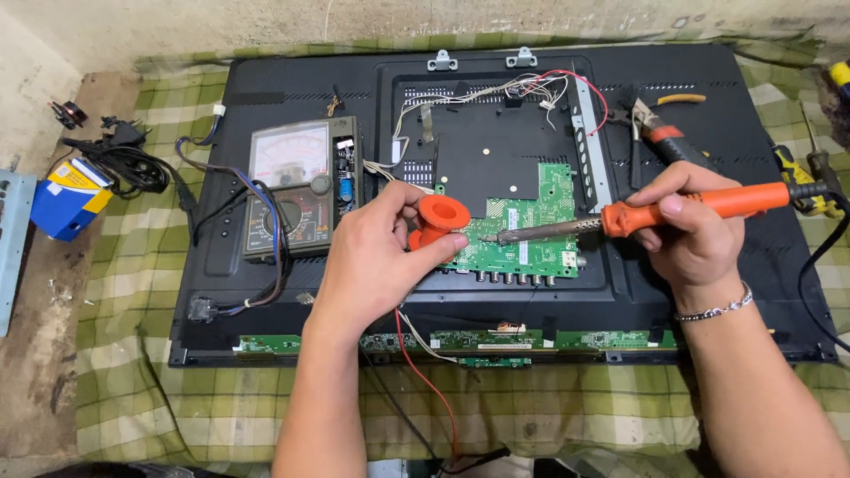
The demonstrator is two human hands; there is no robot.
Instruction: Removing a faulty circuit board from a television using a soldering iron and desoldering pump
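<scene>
You are soldering on a green circuit board at the back of an opened flat television.

The black television back [753, 239] is lying face down on a green checked cloth [159, 389], filling most of the surface. An analog multimeter [297, 190] is resting on its left part, with dark cables looping beside it. The green circuit board [531, 235] is sitting near the middle of the panel. Your right hand [695, 226] is grasping the orange-handled soldering iron [655, 215], its metal tip reaching left onto the board. Your left hand [376, 257] is clenching an orange solder spool [438, 219] just left of the board, close to the iron's tip. Orange-handled pliers [660, 128] are lying on the panel above your right hand.
</scene>
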